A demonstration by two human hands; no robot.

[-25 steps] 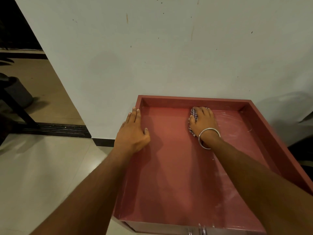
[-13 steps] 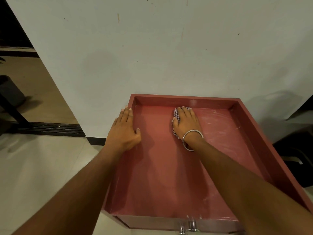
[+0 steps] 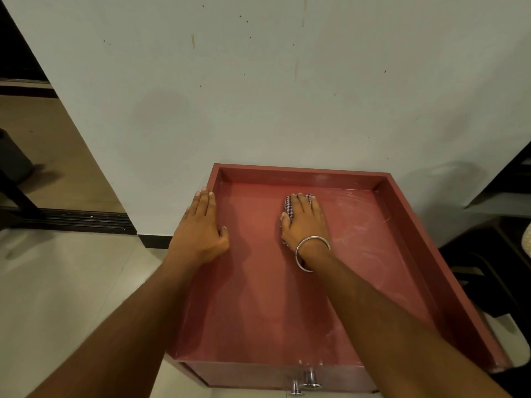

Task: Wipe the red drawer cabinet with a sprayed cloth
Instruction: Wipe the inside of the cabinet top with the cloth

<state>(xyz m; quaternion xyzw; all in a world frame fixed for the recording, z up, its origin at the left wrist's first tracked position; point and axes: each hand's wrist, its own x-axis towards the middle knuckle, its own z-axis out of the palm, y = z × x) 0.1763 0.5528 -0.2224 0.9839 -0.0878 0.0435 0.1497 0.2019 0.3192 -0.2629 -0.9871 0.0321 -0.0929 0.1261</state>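
Observation:
The red drawer cabinet (image 3: 301, 170) stands against a pale wall, and I look down on its recessed top with a raised rim. My right hand (image 3: 306, 222), a metal bangle (image 3: 311, 252) on its wrist, lies flat on a bunched checked cloth (image 3: 288, 206) and presses it onto the top near the back, about mid-width. Most of the cloth is hidden under the palm. My left hand (image 3: 201, 228) rests flat on the left rim with straight fingers and its thumb inside the rim.
Whitish streaks (image 3: 353, 225) mark the right part of the top. Two metal knobs (image 3: 309, 379) stick out of the drawer front below. A doorway with a dark floor track (image 3: 86, 221) opens at the left. Dark furniture (image 3: 494, 265) stands close on the right.
My right hand has slid the cloth a little to the left along the back of the top. The left hand stays on the left rim. The view has shifted slightly.

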